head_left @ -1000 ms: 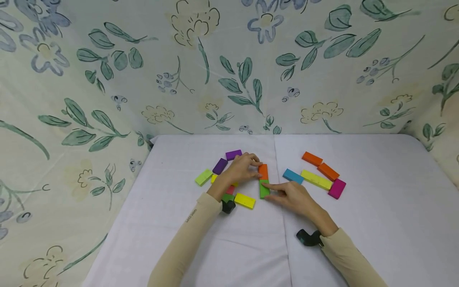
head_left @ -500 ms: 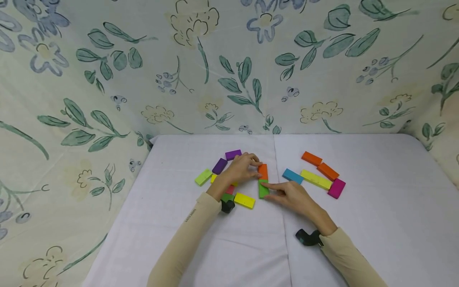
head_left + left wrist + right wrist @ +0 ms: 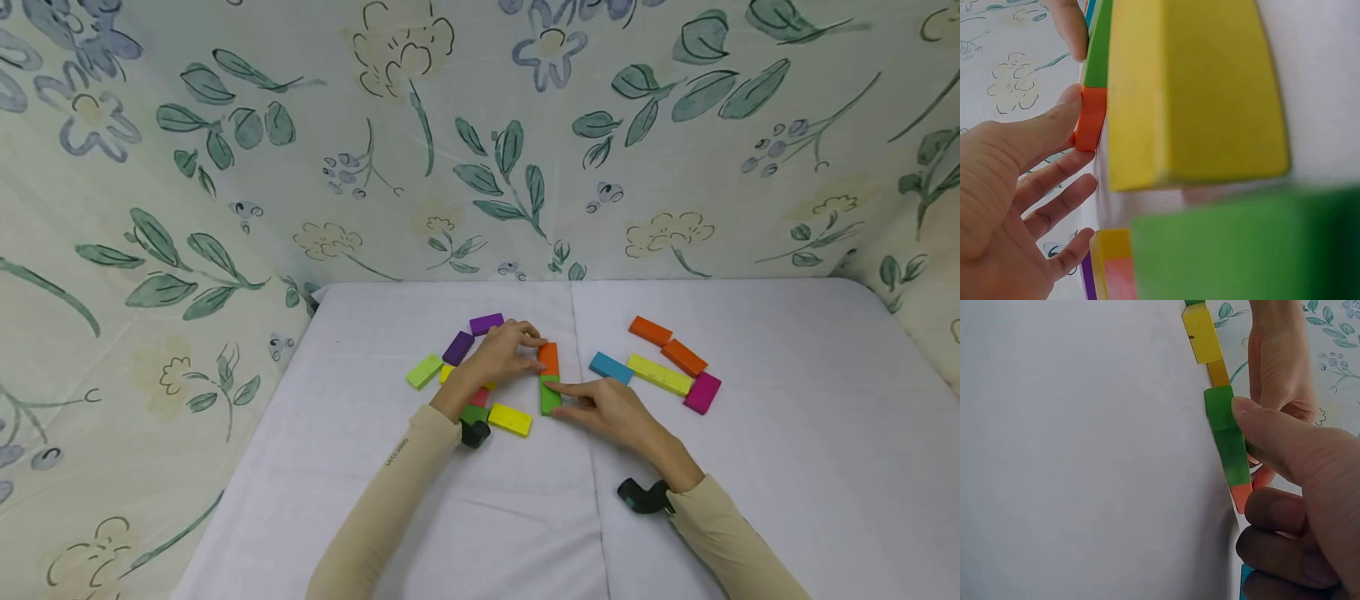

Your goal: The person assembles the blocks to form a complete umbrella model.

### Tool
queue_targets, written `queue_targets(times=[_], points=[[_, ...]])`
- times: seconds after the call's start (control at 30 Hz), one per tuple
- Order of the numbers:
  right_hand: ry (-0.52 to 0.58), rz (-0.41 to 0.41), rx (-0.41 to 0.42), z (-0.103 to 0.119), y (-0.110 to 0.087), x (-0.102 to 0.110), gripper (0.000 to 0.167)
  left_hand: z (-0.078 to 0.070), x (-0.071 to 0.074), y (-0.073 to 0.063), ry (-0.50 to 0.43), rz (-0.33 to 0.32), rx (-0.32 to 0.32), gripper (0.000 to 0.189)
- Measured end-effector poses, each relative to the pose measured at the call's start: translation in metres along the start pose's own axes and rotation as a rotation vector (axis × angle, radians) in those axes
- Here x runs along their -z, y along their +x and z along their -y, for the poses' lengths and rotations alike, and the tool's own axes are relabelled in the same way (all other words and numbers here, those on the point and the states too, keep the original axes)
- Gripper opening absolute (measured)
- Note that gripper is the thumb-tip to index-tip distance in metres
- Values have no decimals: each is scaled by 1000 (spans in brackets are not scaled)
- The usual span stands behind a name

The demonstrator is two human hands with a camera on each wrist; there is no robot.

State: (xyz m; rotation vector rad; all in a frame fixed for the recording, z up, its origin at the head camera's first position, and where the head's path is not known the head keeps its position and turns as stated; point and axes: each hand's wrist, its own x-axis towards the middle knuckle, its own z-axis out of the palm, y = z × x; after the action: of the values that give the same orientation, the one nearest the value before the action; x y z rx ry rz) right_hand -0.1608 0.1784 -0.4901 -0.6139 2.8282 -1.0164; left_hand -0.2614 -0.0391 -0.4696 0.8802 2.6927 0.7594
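Right hand point(image 3: 615, 408), nearer person: thumb and index pinching green block point(image 3: 548, 400) from right. Yellow block point(image 3: 510, 420) off to green's left, apart. Orange block point(image 3: 549, 358) directly beyond green, ends meeting, both long axes in one line running away from person. Left hand point(image 3: 498, 357), closer to orange, pinching it from left. Farther, up-left: purple block point(image 3: 487, 324).

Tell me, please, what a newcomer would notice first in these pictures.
Probably the left hand, pinching an orange block near the middle of the white table, and the right hand, pinching a green block end to end with it. The floral cloth behind the table may come next, then the rightmost block, a magenta one.
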Motion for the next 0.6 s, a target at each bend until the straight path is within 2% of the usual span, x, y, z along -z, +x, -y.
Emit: queue_targets(times=[0.23,0.43,0.6], points=[[0,8,5,1,0,1,44,2,0,-2,11,-2,-9,54],[60,45,-50,-3,-2,15,46,4,-1,-12,30,-26,-17,57],[15,-19,-46,-16,-6,33,45,1,0,-18,19,-28,-17,56]])
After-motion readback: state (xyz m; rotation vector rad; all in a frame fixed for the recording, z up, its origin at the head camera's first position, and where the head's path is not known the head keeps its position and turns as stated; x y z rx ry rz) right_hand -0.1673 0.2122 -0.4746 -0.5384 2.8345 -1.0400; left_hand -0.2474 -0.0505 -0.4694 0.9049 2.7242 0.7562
